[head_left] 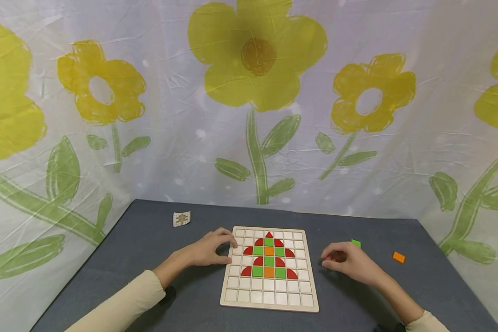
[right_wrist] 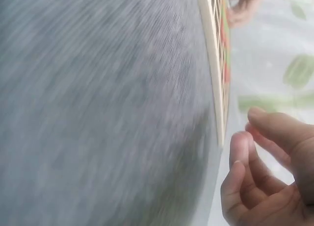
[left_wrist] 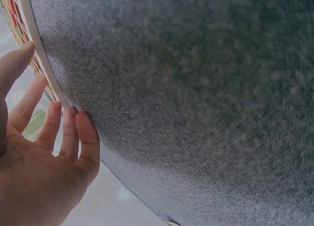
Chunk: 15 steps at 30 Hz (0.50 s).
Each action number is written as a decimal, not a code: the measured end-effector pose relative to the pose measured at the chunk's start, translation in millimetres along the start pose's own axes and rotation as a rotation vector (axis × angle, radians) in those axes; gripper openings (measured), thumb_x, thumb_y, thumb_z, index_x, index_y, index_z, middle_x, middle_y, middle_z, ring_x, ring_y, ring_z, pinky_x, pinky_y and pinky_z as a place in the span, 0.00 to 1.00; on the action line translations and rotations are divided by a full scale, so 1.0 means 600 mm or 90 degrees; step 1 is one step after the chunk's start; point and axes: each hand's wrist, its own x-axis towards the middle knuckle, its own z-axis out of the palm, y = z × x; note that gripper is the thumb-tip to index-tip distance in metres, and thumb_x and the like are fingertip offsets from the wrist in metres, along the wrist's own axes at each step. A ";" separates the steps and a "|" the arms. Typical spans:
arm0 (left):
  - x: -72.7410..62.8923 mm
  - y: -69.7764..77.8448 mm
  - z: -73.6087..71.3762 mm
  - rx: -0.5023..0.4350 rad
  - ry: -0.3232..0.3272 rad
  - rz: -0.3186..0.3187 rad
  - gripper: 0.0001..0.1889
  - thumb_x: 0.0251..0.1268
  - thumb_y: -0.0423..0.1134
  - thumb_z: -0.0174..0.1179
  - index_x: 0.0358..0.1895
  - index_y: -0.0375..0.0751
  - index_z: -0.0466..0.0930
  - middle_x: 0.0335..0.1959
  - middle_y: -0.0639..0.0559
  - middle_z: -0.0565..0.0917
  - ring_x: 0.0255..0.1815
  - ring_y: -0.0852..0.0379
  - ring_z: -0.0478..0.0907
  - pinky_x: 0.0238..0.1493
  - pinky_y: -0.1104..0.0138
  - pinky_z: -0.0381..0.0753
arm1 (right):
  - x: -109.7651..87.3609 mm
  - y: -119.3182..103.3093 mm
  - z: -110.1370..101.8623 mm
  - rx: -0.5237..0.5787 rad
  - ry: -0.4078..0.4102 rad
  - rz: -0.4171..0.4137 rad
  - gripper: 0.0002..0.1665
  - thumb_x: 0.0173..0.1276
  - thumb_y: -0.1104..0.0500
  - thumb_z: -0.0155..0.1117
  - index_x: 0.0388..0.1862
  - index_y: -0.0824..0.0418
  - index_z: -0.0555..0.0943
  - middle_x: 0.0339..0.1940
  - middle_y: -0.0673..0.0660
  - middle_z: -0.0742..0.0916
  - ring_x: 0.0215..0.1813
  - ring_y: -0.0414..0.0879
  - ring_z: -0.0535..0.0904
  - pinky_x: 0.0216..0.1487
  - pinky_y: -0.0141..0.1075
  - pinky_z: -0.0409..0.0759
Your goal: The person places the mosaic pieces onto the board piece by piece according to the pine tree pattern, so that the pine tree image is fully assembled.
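Observation:
A wooden grid board (head_left: 269, 295) lies on the dark table, holding a tree-like pattern. A red triangle (head_left: 269, 234) tops it, above green squares (head_left: 269, 261), two orange squares (head_left: 269, 272) and red quarter-round pieces (head_left: 246, 271) at the sides. My left hand (head_left: 211, 249) touches the board's left edge, thumb and fingers spread apart. In the left wrist view, its fingertips (left_wrist: 54, 106) line the wooden rim. To the right of the board, my right hand (head_left: 350, 263) hovers with loosely bent fingers. The right wrist view shows no piece between thumb and fingers (right_wrist: 240, 147).
A green piece (head_left: 356, 242), partly hidden behind my right hand, lies on the table (head_left: 199, 295). Farther right is an orange piece (head_left: 399, 257). A small patterned card (head_left: 181, 219) sits at the back left. A flowered cloth (head_left: 170, 115) hangs behind the table.

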 end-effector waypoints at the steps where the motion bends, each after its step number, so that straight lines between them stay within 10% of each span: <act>1: 0.000 0.000 0.000 -0.002 0.000 0.000 0.17 0.65 0.42 0.72 0.54 0.45 0.81 0.63 0.42 0.71 0.65 0.37 0.67 0.62 0.38 0.65 | -0.006 0.004 -0.005 -0.001 0.005 -0.001 0.08 0.70 0.62 0.70 0.45 0.64 0.85 0.37 0.54 0.86 0.34 0.50 0.83 0.33 0.37 0.82; 15: 0.000 0.002 0.000 0.002 0.001 0.002 0.17 0.65 0.40 0.72 0.54 0.44 0.81 0.63 0.41 0.70 0.66 0.37 0.67 0.63 0.38 0.64 | -0.079 0.050 -0.083 -0.014 0.082 0.022 0.12 0.72 0.68 0.66 0.50 0.73 0.82 0.39 0.61 0.87 0.36 0.52 0.86 0.34 0.41 0.83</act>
